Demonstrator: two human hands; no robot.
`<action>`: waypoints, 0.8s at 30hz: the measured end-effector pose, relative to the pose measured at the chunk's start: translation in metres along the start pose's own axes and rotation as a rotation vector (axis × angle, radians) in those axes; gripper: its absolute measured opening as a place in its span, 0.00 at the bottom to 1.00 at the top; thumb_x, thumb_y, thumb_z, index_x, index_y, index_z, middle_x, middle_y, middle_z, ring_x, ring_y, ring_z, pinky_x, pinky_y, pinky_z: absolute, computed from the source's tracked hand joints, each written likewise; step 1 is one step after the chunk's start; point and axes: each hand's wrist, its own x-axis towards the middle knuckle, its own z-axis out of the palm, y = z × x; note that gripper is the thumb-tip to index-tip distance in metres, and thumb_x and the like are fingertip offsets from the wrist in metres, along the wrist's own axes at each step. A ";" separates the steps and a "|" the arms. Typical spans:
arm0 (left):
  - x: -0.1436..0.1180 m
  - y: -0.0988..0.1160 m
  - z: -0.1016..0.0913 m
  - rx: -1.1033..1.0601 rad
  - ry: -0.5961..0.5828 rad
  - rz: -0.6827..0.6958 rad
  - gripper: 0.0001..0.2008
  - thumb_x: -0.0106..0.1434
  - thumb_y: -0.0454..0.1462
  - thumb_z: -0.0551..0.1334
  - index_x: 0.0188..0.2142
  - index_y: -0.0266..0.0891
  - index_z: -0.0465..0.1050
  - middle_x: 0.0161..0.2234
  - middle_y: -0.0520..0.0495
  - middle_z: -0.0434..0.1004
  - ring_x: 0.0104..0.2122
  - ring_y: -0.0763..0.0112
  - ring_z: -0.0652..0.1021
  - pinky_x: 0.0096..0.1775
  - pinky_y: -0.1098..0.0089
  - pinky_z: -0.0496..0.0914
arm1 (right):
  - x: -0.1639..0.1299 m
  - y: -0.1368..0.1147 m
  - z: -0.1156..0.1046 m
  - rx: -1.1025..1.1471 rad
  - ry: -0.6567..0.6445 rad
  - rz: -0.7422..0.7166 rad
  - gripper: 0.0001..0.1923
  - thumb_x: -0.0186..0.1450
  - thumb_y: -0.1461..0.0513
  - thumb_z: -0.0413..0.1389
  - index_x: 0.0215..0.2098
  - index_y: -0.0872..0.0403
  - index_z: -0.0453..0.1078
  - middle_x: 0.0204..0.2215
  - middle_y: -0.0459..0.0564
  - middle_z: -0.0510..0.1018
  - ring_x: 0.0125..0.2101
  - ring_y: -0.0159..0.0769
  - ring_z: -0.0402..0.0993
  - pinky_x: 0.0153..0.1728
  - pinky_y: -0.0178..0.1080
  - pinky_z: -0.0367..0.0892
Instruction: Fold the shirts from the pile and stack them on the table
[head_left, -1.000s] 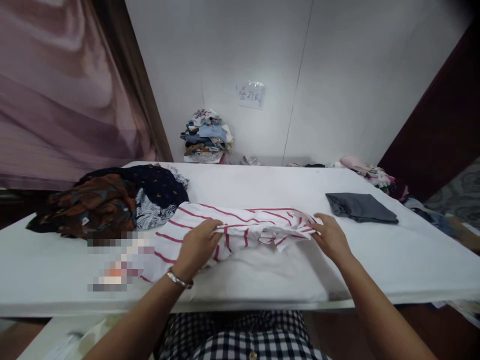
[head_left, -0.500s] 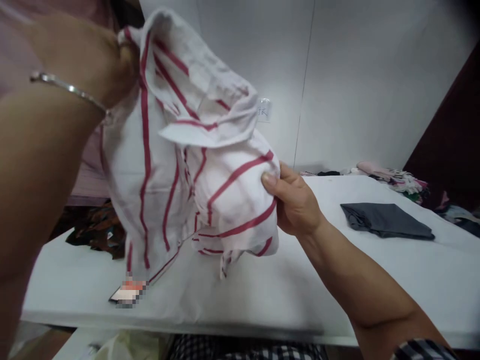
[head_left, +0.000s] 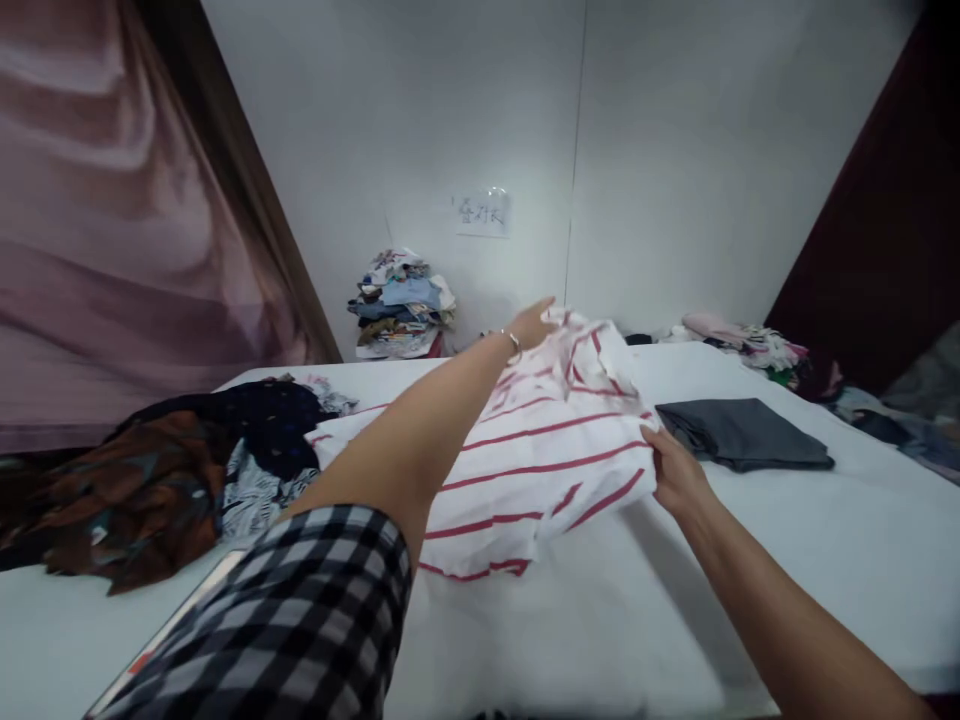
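Both hands [head_left: 534,325] [head_left: 675,475] pinch striped shirt [head_left: 540,450], spread lengthwise away across table [head_left: 750,560].

The shirt [head_left: 540,450] lies on the table [head_left: 615,620], near its middle, with the left hand [head_left: 534,322] at the shirt's far end and the right hand [head_left: 675,475] at its right edge. Left of the shirt, touching it, a heap of clothes [head_left: 187,470] rests on the table, and just right of the shirt lies a folded cloth [head_left: 739,432]. Behind the shirt, against the wall, stands a stack of clothes [head_left: 401,303], with a paper note [head_left: 484,213] on the wall above it, and more clothes [head_left: 750,350] lie at the table's far right corner.
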 end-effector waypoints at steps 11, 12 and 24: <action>-0.205 -0.094 0.044 -0.083 -0.200 -0.127 0.15 0.64 0.45 0.56 0.45 0.42 0.74 0.47 0.45 0.77 0.44 0.65 0.77 0.45 0.66 0.72 | -0.048 0.037 -0.073 -0.174 -0.087 0.292 0.48 0.54 0.65 0.66 0.67 0.41 0.49 0.35 0.44 0.81 0.32 0.38 0.80 0.38 0.45 0.78; -0.231 -0.095 0.041 -0.066 -0.163 -0.144 0.14 0.65 0.45 0.55 0.43 0.42 0.74 0.45 0.46 0.78 0.43 0.66 0.77 0.44 0.66 0.72 | -0.055 0.043 -0.069 -0.178 -0.101 0.280 0.48 0.54 0.64 0.66 0.67 0.40 0.49 0.31 0.42 0.80 0.31 0.38 0.80 0.37 0.44 0.78; -0.379 -0.086 0.071 0.150 -0.171 -0.027 0.23 0.57 0.36 0.65 0.53 0.47 0.70 0.56 0.42 0.72 0.53 0.58 0.73 0.53 0.56 0.71 | -0.073 0.083 -0.021 -0.555 -0.313 -0.034 0.09 0.49 0.59 0.67 0.30 0.51 0.79 0.19 0.42 0.73 0.20 0.29 0.65 0.23 0.34 0.65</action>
